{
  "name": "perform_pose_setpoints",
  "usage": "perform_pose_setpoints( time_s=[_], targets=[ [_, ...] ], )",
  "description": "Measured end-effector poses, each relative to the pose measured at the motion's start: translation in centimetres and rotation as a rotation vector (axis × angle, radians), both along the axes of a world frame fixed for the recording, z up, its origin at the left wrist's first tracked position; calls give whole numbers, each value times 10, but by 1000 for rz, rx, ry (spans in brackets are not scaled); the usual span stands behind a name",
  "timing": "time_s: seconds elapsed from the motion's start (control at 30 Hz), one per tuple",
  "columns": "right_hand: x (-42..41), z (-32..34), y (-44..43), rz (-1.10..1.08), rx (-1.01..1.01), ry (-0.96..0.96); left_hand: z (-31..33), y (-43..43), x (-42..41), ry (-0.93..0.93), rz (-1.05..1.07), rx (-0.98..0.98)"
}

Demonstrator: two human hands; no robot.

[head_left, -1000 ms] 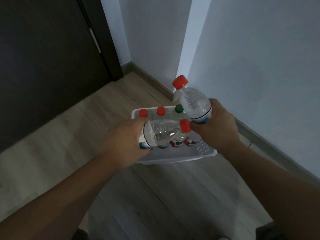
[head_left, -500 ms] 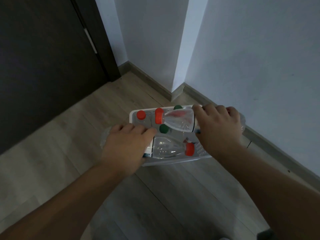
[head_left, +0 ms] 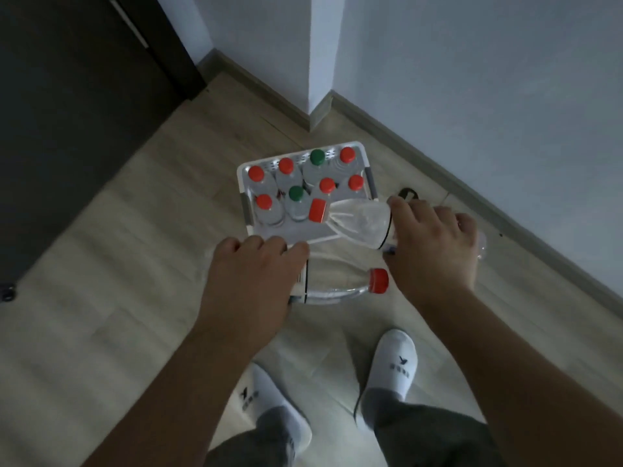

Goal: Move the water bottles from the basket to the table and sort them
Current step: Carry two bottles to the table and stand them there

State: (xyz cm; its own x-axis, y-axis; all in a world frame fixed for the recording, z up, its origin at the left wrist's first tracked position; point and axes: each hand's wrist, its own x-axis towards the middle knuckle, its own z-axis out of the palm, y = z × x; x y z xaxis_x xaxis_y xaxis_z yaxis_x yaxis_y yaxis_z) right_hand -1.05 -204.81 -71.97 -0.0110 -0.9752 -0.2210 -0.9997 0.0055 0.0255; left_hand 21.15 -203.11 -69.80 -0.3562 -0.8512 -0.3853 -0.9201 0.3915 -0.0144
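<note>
Wooden floor (head_left: 135, 264) carries a white basket (head_left: 246, 210) of upright bottles (head_left: 296, 203), red and green caps. Your left hand (head_left: 249, 281) wraps one red-capped bottle (head_left: 337, 281) sideways, near the basket; your right hand (head_left: 435, 244) wraps a second bottle (head_left: 357, 220) over the basket. Hold both mid-body and level toward the tabletop, out of view.

bottles (head_left: 357, 220): 10 in all | red caps (head_left: 286, 165): 8 | green caps (head_left: 317, 157): 2 | upright in basket (head_left: 241, 176): 8 bottles, 6 red-capped, 2 green-capped | held sideways: 2 bottles, both red-capped, 1 in left hand (head_left: 251, 284), 1 in right hand (head_left: 435, 247) | basket: 1 | hands: 2 | white socks (head_left: 394, 362): 2 | dark door (head_left: 67, 112): 1
</note>
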Motion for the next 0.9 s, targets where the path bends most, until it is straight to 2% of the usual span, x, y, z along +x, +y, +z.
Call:
perform_pose_setpoints(
  time_s=[0.2,0.53,0.7,0.9],
  targets=[
    [-21,153,13,-67,-37,-29,162,-1,-19,7,-55,-57],
    [-90,401,38,-97,-261,-15,406,-4,-78,46,-247,-159],
    [-131,476,70,-128,-305,27,491,0,-121,70,-368,-156],
    [-184,521,110,-236,-394,42,549,1,-177,41,-508,-209]
  ],
)
